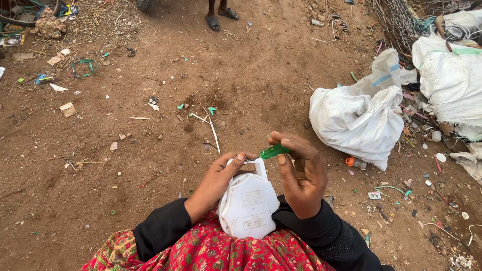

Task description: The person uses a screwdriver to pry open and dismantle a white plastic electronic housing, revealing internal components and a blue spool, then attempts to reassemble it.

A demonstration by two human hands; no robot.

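White plastic jug (248, 203) sits low in the frame's middle on our lap, our left hand (217, 179) closed around its handle at the top. Green piece (274, 151), pinched in our right hand (301, 173), is already clear of the jug, just above it. White sacks (359, 120) lie at right on dirt ground (125, 150).

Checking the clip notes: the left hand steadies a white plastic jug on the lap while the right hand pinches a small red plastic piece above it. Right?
Not quite. In the head view the piece pinched by the right hand is green, not red. The rest holds: the left hand steadies the white plastic jug on the lap.
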